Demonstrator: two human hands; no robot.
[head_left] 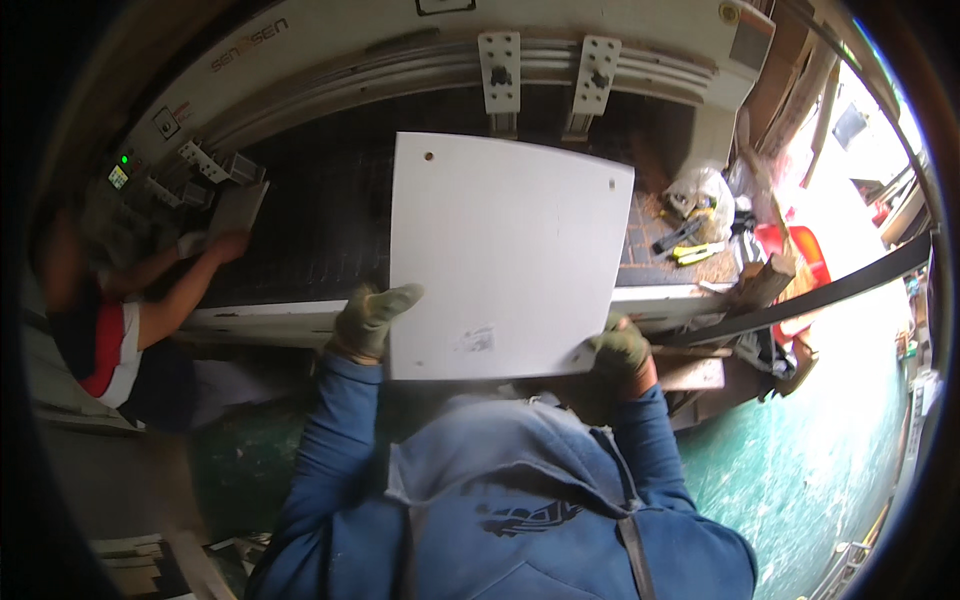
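A large white flat panel (510, 250) with small holes near its corners is held up in front of me. A smudged printed mark sits near its lower edge. My left hand (368, 320), in a grey-green work glove, grips the panel's left edge, its thumb lying on the face. On the lower right corner my right hand (622, 352), gloved alike, is closed around the edge. The fingers behind the panel are hidden. Beyond it stretches the dark bed (320, 215) of a big beige machine, partly covered by the panel.
Two white perforated brackets (500, 75) sit on the machine's rail. To the left, a co-worker (110, 330) holds a smaller white panel (238, 210). Yellow-handled tools (697, 253), a plastic bag (700, 195) and wood shavings lie at the right. A dark bar (830, 290) crosses there above the green floor (790, 450).
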